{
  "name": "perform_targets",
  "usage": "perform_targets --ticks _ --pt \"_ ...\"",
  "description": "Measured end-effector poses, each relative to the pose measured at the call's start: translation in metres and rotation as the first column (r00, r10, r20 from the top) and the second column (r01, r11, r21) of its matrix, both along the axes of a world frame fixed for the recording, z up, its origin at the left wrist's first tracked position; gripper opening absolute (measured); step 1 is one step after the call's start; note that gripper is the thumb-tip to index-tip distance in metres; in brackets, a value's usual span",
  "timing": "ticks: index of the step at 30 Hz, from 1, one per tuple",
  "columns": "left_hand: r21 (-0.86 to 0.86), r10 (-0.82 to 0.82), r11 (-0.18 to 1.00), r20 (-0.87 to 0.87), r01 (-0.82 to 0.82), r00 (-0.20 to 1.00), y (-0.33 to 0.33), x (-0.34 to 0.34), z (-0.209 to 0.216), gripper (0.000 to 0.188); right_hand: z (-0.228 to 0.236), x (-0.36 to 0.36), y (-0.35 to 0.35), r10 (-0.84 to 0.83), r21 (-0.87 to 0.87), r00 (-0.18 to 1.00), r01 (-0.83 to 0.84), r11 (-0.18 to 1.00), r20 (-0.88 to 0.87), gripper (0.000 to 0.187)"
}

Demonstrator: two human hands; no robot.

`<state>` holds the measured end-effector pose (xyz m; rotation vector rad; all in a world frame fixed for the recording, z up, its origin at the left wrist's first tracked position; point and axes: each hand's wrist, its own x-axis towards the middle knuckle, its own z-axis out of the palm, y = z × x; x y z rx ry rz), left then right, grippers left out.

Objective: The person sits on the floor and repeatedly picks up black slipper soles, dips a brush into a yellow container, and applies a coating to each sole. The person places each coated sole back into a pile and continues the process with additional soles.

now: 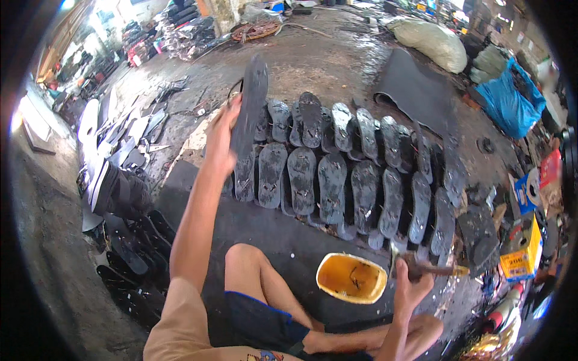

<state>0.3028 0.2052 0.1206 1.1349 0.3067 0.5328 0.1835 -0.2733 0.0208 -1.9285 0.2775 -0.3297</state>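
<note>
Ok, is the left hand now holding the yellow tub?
No, the left hand holds up a dark sandal, while the yellow tub stands apart, nearer to the right hand.

A stained pillar [224,18] rises near the far edge of the grimy floor [337,69]; bright light [95,27] glares toward its far left corner.

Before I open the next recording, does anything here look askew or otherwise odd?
The black sheet beyond the flip-flop soles curls up along its edge instead of lying flat, and loose offcuts lie jumbled at left.
</note>
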Motion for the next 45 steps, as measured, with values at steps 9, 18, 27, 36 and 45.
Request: perform_targets --ticks 9,18,27,36,45 --pt "-0.101 0.155 0.967 -0.49 -0.233 0.858 0.094 0.199 -0.171 0.042 -0.039 -0.023 -0.01 -0.22 -0.127 0.948 0.194 0.973 -0.23 0.057" --pt "0.988 0.68 0.016 0.1 -0.151 0.726 0.059 -0.121 -0.161 0.048 -0.005 -0.021 -0.008 -0.305 -0.318 0.949 0.266 0.91 -0.078 0.045" --pt "0.949 0.915 0.218 -0.118 0.227 -0.386 0.135 -0.71 -0.231 0.119 -0.008 -0.034 0.023 0.393 -0.256 0.885 -0.451 0.855 -0.248 0.022" --pt "0.927 0.925 0.257 -0.318 0.271 0.209 0.023 -0.63 -0.207 0.119 -0.039 -0.054 0.009 0.369 -0.32 0.929 -0.342 0.883 0.026 0.019" --pt "0.951 0.919 0.271 -0.302 0.147 0.254 0.028 -0.589 -0.144 0.106 -0.031 -0.073 -0.057 0.21 -0.066 0.884 -0.26 0.963 -0.417 0.033"
